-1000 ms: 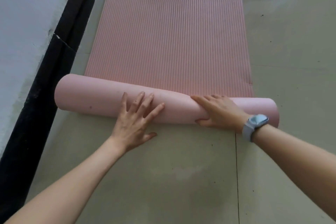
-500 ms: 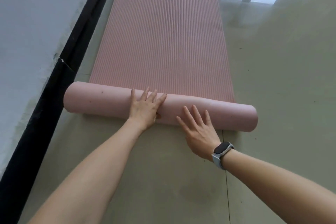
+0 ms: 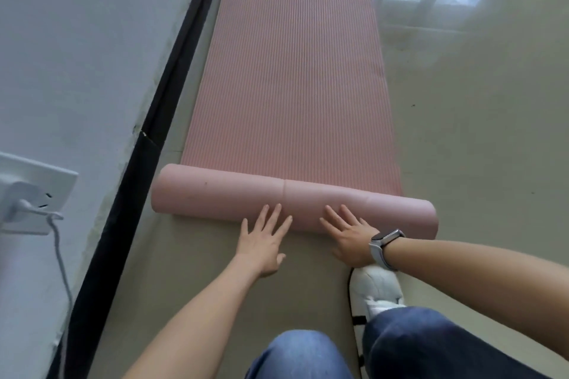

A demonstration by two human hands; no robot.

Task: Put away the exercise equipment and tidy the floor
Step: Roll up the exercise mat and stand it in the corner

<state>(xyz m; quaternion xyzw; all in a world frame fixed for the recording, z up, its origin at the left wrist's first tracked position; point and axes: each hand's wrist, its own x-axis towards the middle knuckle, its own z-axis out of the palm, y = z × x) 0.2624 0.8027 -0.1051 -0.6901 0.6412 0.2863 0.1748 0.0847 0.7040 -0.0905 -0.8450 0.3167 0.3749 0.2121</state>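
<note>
**Inspector:** Location of the mat [image 3: 292, 77]?

**Assessor:** Flat on the floor [image 3: 462, 163], running toward twelve o'clock beside the wall's black skirting [image 3: 172, 77]. Its near end is wound into a roll [image 3: 277, 203] lying crosswise.

**Inspector:** Hands?

**Assessor:** Left hand [image 3: 261, 240] and right hand [image 3: 351, 237] are both spread flat, gripping nothing, fingertips on the roll's six o'clock side. Judged placed centrally to push evenly and keep the winding straight.

**Inspector:** Progress?

**Assessor:** Early; most of the length remains unrolled.

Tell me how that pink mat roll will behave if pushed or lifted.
The mat roll is round, so it likely rolls on easily under both flat hands. It looks like soft ribbed foam, probably light. Lifted loose, it may unwind, since nothing binds it.
</note>
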